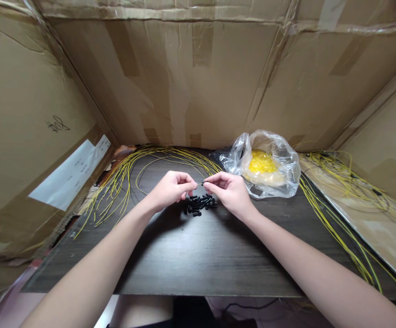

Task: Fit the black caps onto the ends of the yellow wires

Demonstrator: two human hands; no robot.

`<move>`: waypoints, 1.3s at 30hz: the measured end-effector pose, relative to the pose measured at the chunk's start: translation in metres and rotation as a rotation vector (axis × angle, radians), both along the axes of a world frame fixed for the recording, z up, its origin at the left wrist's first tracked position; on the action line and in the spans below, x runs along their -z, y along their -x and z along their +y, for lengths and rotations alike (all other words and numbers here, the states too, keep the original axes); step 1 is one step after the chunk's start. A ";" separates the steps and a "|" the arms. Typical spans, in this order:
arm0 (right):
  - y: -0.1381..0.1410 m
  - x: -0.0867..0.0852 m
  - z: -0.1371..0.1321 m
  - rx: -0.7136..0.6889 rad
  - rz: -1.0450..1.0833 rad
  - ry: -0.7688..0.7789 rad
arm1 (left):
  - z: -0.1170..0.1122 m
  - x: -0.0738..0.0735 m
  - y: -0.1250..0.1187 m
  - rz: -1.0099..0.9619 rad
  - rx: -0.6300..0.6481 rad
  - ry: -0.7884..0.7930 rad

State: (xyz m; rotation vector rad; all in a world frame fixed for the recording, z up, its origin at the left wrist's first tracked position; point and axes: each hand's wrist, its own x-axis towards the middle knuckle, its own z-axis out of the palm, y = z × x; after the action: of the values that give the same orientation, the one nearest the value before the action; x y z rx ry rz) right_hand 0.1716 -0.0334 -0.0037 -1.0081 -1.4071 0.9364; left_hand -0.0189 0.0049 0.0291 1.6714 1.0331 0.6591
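My left hand (172,191) and my right hand (227,193) meet above the dark wood-grain table (205,264). Their fingertips pinch a thin wire end (201,184) carrying a tiny dark piece, too small to make out clearly. Just below, a small heap of black plastic pieces (200,204) lies between my hands, not touched by them. Loose thin yellow wires (123,177) fan out behind my left hand. Behind my right hand sits a clear plastic bag (273,171) holding many small yellow parts (262,161).
Cardboard sheets (184,77) wall off the back and sides of the table. More yellow wires (334,218) drape over the right side, onto a cardboard sheet (382,228). A white label (70,173) sits on the left cardboard. The table's front edge runs below my forearms.
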 end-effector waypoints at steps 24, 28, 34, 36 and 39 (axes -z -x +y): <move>-0.003 0.002 0.006 -0.165 0.108 0.152 | 0.003 0.002 0.002 0.055 0.050 -0.142; -0.007 -0.001 0.007 -0.252 0.195 0.385 | 0.003 0.004 0.003 0.133 0.111 -0.167; -0.011 0.000 0.007 -0.344 0.060 0.540 | 0.002 0.005 0.002 0.323 0.154 -0.281; -0.012 0.001 0.007 -0.359 0.028 0.550 | 0.002 0.005 0.002 0.337 0.146 -0.298; -0.012 0.001 0.007 -0.369 0.014 0.551 | 0.003 0.005 0.002 0.343 0.127 -0.311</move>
State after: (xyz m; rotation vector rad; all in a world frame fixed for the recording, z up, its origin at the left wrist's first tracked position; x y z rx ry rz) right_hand 0.1839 -0.0261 -0.0044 -1.1516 -1.3771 1.6624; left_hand -0.0211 0.0081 0.0243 2.1581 1.0909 0.4756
